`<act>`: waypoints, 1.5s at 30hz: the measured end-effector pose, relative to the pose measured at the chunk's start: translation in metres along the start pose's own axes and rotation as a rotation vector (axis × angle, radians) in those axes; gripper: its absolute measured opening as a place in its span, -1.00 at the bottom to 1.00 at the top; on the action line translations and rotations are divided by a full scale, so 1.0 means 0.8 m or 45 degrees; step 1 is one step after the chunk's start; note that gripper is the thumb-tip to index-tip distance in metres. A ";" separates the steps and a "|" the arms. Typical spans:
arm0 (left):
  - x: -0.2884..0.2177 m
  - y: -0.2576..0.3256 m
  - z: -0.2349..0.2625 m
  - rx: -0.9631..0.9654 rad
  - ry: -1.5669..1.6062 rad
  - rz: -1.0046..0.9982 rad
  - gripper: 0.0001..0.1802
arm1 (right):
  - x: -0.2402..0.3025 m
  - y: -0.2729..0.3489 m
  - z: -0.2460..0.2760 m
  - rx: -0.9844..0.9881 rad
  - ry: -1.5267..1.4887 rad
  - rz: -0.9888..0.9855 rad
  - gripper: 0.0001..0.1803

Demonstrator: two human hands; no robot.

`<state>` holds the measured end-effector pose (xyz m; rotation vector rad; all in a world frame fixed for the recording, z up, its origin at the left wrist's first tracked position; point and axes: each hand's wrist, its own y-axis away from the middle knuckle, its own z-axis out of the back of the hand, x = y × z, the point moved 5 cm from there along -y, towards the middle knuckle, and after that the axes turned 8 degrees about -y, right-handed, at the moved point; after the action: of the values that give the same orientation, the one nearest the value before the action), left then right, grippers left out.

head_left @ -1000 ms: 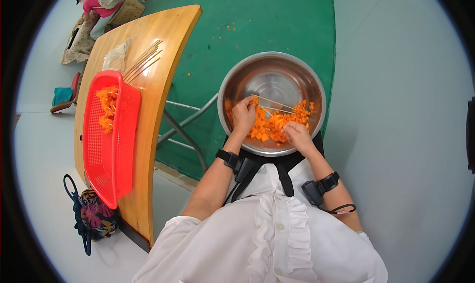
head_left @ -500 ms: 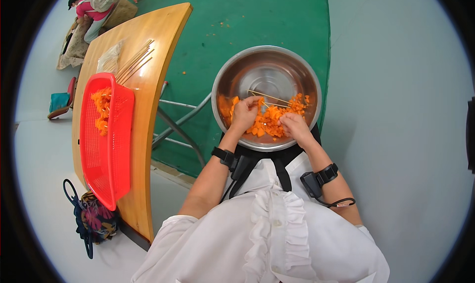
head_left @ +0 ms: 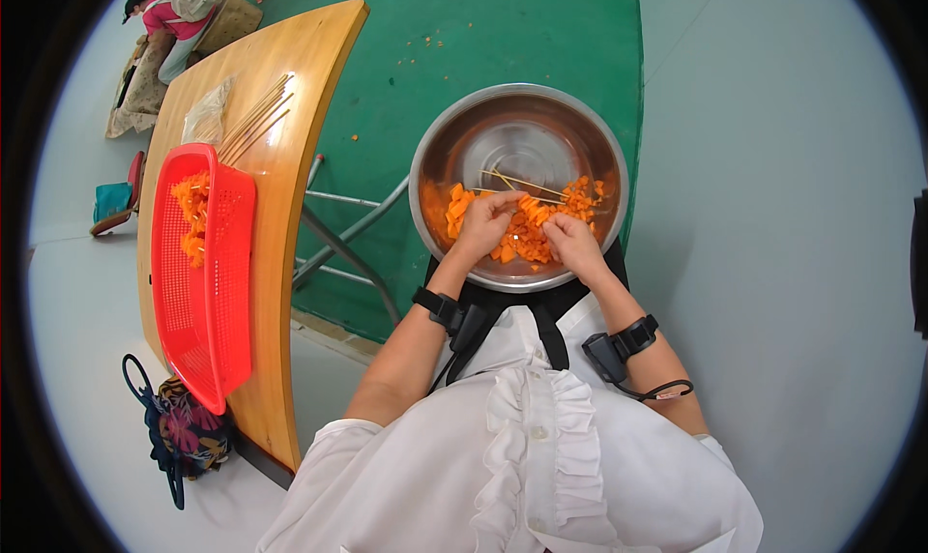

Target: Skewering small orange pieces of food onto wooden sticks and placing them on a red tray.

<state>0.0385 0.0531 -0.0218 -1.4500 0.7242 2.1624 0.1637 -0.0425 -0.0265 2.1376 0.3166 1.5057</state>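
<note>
Most of the orange chunks [head_left: 527,232] lay loose in my steel bowl [head_left: 518,128], beside two bare skewers [head_left: 522,183]. My left hand [head_left: 486,221] and right hand [head_left: 570,241] each pinched pieces. Few skewered pieces sat in the red basket [head_left: 208,292]; I judged plenty remained.

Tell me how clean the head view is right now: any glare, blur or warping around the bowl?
Head view: even, soft light, no hard shadows; mild sheen inside the steel bowl, not blinding. Both hands and the orange pieces look sharp. Fisheye bends the wooden table edge, and the corners are black.
</note>
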 end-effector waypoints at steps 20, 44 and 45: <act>-0.030 0.011 0.010 -0.449 -1.249 -0.299 -0.80 | 0.007 0.003 0.008 -0.149 0.074 0.347 -0.84; -0.021 0.009 0.043 -0.635 -0.853 0.102 -0.89 | 0.011 0.007 0.002 -0.083 0.174 0.349 -0.85; -0.016 0.007 0.049 -0.745 -0.783 0.043 -0.88 | 0.013 0.008 0.001 -0.081 0.172 0.348 -0.85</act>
<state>0.0116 0.0728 0.0036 -0.8841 -0.1164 2.7707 0.1675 -0.0433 -0.0153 2.0986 0.0208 1.7913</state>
